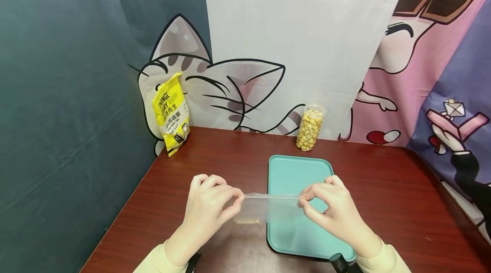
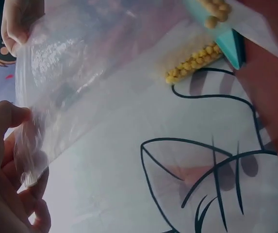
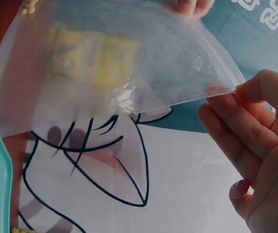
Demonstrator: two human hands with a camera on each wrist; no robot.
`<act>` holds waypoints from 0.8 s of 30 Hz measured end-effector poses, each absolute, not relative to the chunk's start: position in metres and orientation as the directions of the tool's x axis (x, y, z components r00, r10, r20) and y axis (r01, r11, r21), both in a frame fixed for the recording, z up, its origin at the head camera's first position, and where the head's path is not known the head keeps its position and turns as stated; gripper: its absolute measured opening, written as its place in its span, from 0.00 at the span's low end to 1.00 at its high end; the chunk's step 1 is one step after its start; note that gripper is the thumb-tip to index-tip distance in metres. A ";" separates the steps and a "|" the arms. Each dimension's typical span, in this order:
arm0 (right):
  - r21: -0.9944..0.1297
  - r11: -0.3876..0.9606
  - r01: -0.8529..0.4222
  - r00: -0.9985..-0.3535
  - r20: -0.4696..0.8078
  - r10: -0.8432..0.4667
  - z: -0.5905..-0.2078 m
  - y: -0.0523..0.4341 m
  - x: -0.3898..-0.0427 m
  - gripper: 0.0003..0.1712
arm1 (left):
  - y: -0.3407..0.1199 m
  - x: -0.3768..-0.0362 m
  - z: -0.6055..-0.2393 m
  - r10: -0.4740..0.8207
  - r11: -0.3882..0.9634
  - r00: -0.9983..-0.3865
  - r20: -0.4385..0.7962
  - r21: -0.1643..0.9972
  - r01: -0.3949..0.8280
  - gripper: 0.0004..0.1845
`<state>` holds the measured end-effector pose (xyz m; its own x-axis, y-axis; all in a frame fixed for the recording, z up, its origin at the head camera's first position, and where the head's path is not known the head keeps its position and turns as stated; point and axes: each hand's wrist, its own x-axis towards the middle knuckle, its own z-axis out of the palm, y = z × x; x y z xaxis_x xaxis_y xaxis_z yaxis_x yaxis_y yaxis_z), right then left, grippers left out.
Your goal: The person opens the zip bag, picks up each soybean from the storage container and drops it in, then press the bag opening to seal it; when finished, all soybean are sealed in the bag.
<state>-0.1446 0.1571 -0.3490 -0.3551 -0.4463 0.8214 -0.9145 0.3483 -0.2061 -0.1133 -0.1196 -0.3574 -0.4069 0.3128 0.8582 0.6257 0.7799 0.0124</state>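
Clear plastic zip bag (image 1: 264,207), lower centre: pinched by left hand (image 1: 209,204) and right hand (image 1: 331,207); a few yellow beans inside, filling barely begun.

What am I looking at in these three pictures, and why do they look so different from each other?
No machine here: a person works with bare hands and wears three cameras. The wide picture comes from the head, looking down at a wooden table. The other two come from the wrists, so they are close and tilted. The left hand and right hand each pinch one end of a clear plastic bag, stretched between them above a teal tray. At the back stand a yellow pouch and a clear jar of yellowish pellets, before cartoon cat curtains.
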 end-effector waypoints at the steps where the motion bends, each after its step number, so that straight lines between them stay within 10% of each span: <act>1: -0.209 0.352 -0.913 -0.358 0.823 -0.441 -0.350 0.159 -0.145 0.15 | -0.121 -0.113 -0.358 0.311 0.780 -0.413 0.856 0.019 0.625 0.07; 24: -0.213 0.345 -0.914 -0.353 0.837 -0.418 -0.350 0.167 -0.146 0.15 | -0.137 -0.114 -0.360 0.270 0.792 -0.399 0.876 0.034 0.610 0.09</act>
<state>-0.1457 0.1668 -0.3500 -0.3527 -0.4183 0.8370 -0.9141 0.3451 -0.2127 -0.1143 -0.1366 -0.3600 -0.3993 0.2703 0.8761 0.6097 0.7919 0.0336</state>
